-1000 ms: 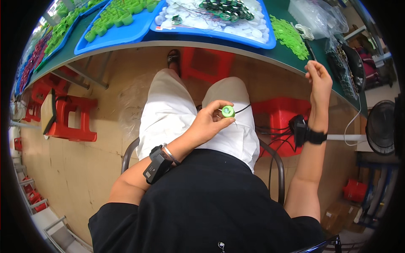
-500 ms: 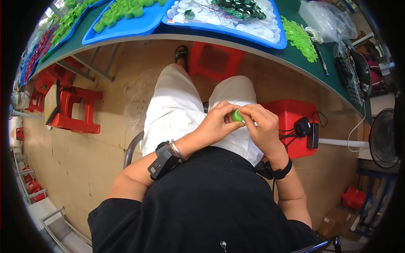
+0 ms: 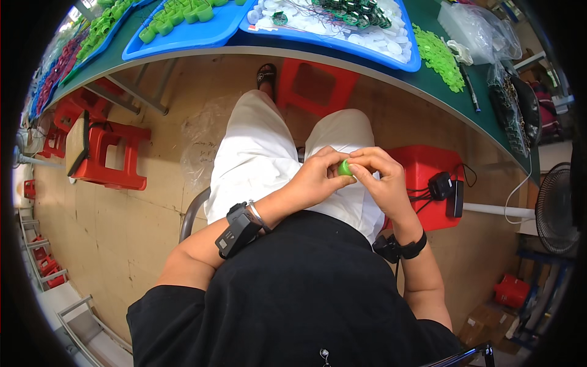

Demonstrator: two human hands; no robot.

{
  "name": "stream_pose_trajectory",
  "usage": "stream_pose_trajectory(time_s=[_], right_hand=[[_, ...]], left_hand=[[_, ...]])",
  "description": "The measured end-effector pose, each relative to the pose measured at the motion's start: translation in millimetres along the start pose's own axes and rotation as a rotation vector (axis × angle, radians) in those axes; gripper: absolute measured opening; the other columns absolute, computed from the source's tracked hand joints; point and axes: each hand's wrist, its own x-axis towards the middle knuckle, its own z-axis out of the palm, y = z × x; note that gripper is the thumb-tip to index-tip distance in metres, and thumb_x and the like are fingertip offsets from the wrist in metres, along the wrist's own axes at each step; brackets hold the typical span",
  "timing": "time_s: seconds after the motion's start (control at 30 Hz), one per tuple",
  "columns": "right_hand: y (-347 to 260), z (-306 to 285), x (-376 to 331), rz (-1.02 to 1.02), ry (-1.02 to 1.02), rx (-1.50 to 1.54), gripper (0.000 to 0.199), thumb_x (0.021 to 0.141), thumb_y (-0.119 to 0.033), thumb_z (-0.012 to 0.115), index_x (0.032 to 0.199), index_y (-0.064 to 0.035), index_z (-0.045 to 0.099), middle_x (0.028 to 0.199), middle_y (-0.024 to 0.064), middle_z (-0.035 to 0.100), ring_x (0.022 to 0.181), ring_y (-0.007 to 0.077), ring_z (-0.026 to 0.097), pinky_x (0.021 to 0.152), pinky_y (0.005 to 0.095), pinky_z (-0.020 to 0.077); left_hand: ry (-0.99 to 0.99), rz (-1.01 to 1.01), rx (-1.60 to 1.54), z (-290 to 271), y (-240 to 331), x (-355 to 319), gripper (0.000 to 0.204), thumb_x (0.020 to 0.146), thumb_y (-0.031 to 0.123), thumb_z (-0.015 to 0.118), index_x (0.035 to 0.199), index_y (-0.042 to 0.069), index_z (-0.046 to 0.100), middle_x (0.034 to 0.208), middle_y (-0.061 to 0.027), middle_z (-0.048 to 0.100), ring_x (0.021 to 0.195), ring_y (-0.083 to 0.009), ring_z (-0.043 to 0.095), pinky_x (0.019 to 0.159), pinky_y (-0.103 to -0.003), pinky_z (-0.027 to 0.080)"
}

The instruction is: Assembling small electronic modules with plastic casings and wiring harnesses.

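A small bright green cup-shaped piece (image 3: 345,168) is held above my lap, between both hands. My left hand (image 3: 314,178) grips it from the left, with thumb and fingers closed round its side. On the other side, my right hand (image 3: 385,180) is pinched at the upper right edge of the piece, thumb and fingertips together. Whether anything small lies between those fingertips is hidden. Most of the piece's far side is covered by fingers.
Across the green table (image 3: 477,116) stand a blue tray (image 3: 214,33) of green cups (image 3: 183,13) and another blue tray (image 3: 418,61) with white caps (image 3: 391,44) and wired circuit boards (image 3: 358,13). Flat green pieces (image 3: 437,58) and a pen (image 3: 470,88) lie right. Red stools (image 3: 422,160) flank me.
My right hand has shifted slightly at the green piece, its fingers bent closer over the upper edge. My left hand keeps its hold. The whole view has moved a little.
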Motion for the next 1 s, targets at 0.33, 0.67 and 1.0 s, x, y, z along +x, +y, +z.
stream_pose_trajectory(time_s=[0.33, 0.67, 1.0], right_hand=[[14.7, 2.9, -2.8, 0.413, -0.108, 0.636, 0.02, 0.086, -0.008, 0.069, 0.101, -0.0023, 0.058, 0.095, 0.0034, 0.059, 0.088, 0.0111, 0.059, 0.079, 0.0257, 0.0481], [20.6, -4.9, -3.6, 0.657, -0.239, 0.6, 0.025, 0.079, -0.003, 0.073, 0.095, -0.0021, 0.053, 0.092, 0.0053, 0.061, 0.085, 0.0125, 0.061, 0.076, 0.0259, 0.0492], [24.3, 6.2, -15.8, 0.471, -0.263, 0.307, 0.024, 0.083, -0.007, 0.07, 0.103, 0.0001, 0.057, 0.091, 0.0057, 0.063, 0.078, 0.0089, 0.06, 0.07, 0.0245, 0.0494]], left_hand=[[-0.04, 0.148, 0.145, -2.9, 0.7, -2.1, 0.038, 0.08, 0.009, 0.074, 0.116, 0.002, 0.062, 0.092, -0.0087, 0.055, 0.08, -0.0197, 0.056, 0.069, -0.031, 0.048], [-0.245, 0.275, 0.37, -0.9, -4.9, -8.3, 0.031, 0.081, 0.002, 0.065, 0.11, -0.001, 0.054, 0.1, -0.0164, 0.051, 0.088, -0.0355, 0.057, 0.075, -0.041, 0.048], [-0.206, 0.108, 0.172, 4.2, -15.9, -13.7, 0.031, 0.081, 0.008, 0.07, 0.108, -0.001, 0.059, 0.093, -0.0124, 0.052, 0.081, -0.0252, 0.056, 0.072, -0.034, 0.047]])
